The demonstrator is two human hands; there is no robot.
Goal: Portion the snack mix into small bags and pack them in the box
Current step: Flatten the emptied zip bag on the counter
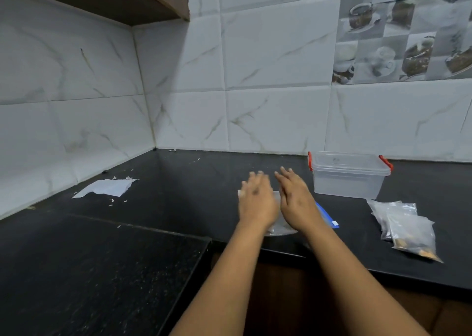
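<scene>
Left of the lidded clear box (348, 174), both hands lie flat, fingers straight — left hand (256, 199) and right hand (296, 197) side by side on a clear zip bag (325, 215). Filled small bags (406, 229) lie in front of the box, apart.

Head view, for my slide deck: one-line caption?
Both hands flatten a zip bag beside the lidded box.

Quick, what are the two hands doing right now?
Left hand: open, fingers straight, flat over the zip bag.
Right hand: open, fingers straight, flat over the same bag.
</scene>
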